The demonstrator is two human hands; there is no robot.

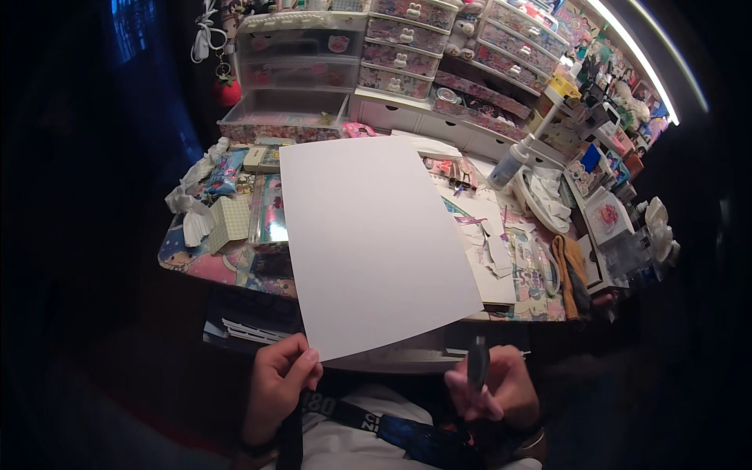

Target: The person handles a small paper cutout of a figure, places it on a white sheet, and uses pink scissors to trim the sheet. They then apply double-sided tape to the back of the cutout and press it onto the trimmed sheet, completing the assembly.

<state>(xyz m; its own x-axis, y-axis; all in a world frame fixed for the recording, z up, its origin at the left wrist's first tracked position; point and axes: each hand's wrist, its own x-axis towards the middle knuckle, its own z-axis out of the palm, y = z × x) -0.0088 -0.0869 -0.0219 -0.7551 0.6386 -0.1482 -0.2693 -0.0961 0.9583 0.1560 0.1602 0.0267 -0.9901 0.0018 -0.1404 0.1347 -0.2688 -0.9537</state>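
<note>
A large blank sheet of white paper (376, 235) reaches from my lap side over the desk, its far end near the drawers. My left hand (282, 376) pinches the sheet's near left corner between thumb and fingers. To the right, apart from the paper, my right hand (499, 385) grips a small dark tool (479, 364) with a short pale tip pointing away from me. Blur hides what kind of tool it is. Under the sheet's right edge lie cut white paper scraps (496, 249) on a pale pad.
Left of the paper are a clear plastic case (267, 205), a green gingham card (229, 223) and crumpled tissue (197, 217). At the right stand a spray bottle (511, 161), an oval white tray (537, 200) and an orange-brown cloth (570, 276). Small drawers (399, 59) line the back.
</note>
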